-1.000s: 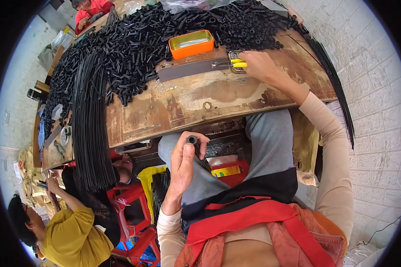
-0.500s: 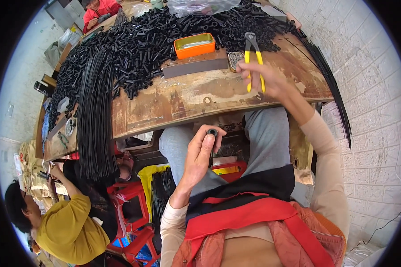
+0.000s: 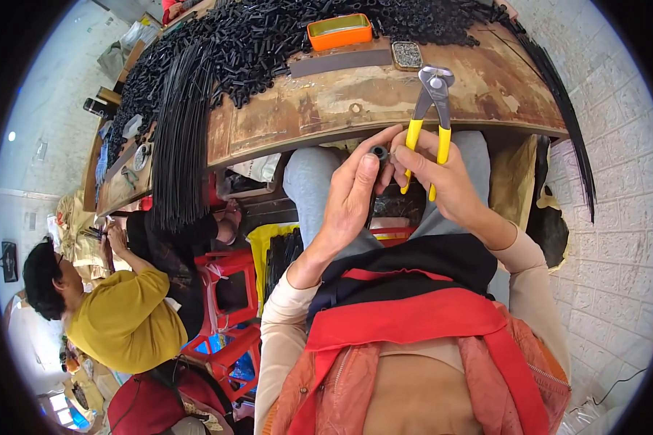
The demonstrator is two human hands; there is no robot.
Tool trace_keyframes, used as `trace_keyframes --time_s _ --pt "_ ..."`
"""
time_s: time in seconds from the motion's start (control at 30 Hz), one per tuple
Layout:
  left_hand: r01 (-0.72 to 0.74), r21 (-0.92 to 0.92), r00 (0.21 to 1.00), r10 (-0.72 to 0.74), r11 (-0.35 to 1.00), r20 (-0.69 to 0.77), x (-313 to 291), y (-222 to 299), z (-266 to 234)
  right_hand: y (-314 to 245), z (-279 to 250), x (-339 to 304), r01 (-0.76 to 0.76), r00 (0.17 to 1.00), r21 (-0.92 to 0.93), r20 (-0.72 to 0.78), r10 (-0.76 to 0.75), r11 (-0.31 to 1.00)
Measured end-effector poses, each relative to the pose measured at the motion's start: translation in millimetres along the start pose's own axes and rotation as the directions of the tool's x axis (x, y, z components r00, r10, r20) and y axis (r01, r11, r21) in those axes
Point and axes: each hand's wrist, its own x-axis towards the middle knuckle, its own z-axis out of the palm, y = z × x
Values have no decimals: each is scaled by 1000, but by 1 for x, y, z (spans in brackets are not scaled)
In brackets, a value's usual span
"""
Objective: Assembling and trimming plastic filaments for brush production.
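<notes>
Nearest, a red cloth band (image 3: 406,319) crosses the wearer's waist over a salmon-coloured jacket (image 3: 479,373), with black cloth spread over the lap and grey trousers (image 3: 308,181) beyond it. Above the knees, just off the front edge of the table, the two hands meet. The left hand (image 3: 348,196) has its fingers closed around a black tubular fitting (image 3: 379,152), whose round open end faces up past the thumb. A dark, thin length shows below that hand; whether it joins the fitting cannot be told.

The right hand (image 3: 446,177) grips end-cutting pincers (image 3: 437,94) by their yellow handles, which pass among the fingers, with the metal head pointing away from the body. Its thumb and forefinger come together right beside the fitting's mouth; anything pinched there is too small to make out.

To the left of the lap stand red plastic stools (image 3: 249,274), near a yellow bag (image 3: 260,243) with black rods beside it. A co-worker in a mustard top (image 3: 127,312) sits further left, hands raised.

The worn wooden table (image 3: 283,119) comes next. A long bundle of black rods (image 3: 181,138) droops over its front edge at left; another rod bundle (image 3: 564,98) hangs off the right end. Further back lie a flat grey strip (image 3: 341,64), a small tin of tiny metal pieces (image 3: 407,55) and an orange tin (image 3: 339,36), then a broad heap of black tubular parts (image 3: 247,61).
</notes>
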Motion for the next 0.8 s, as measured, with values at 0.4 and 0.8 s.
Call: trace_keyframes --time_s 0.4,0.8 --pt "13 10 1000 -13 1000 24 -2 8 6 3 -3 -4 25 1000 60 10 -26 998" --pt "11 -27 999 -10 1000 43 -1 7 0 5 0 -1 9 999 46 35 -10 999"
